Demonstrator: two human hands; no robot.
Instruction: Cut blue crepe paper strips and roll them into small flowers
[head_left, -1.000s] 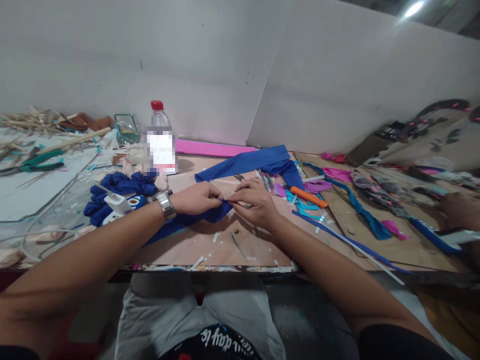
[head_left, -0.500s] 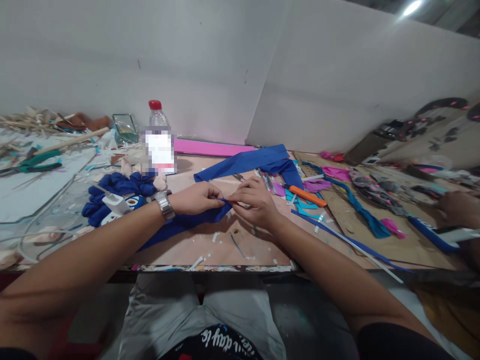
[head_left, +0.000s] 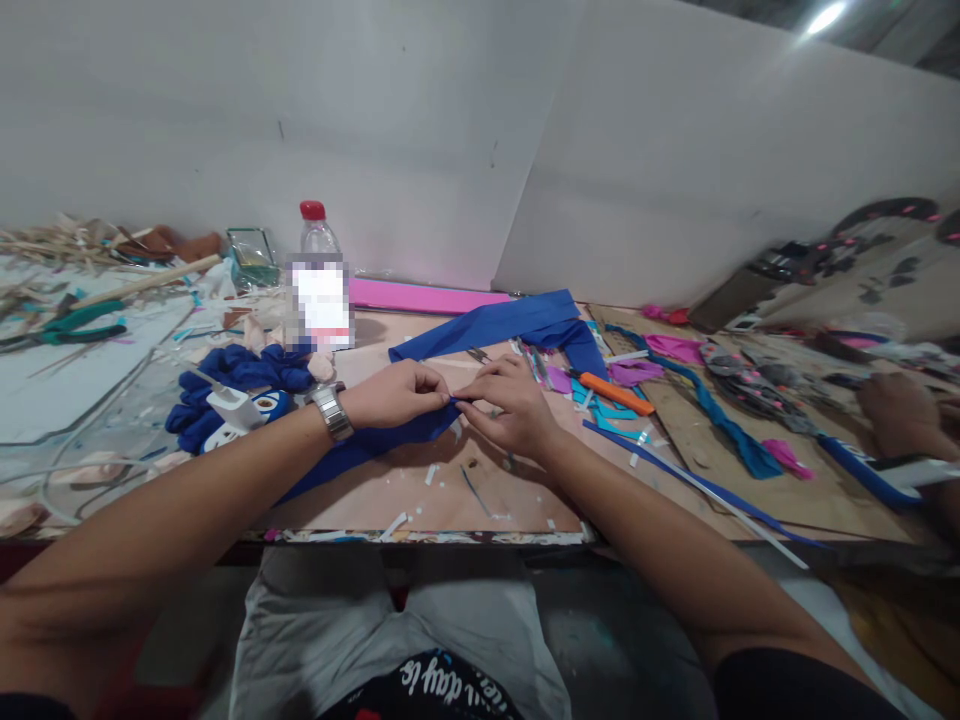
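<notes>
A strip of blue fabric runs from under my left forearm up to my fingertips. My left hand pinches its end between thumb and forefinger. Touching the same end from the right, my right hand has thumb and fingers closed on the fabric. The two hands almost meet over the table. Behind them lies another folded blue fabric strip. A bunch of gathered dark blue fabric sits left of my wrist, beside a white and blue glue gun.
A red-capped bottle stands behind my left hand. An orange utility knife and fabric scraps lie to the right. Green-handled pliers rest at far left. Another person's hand is at the right edge, near a second glue gun.
My fingers have shifted slightly at the fabric's end, which shows less between them. The other person's hand at the right has moved a little to the left.
</notes>
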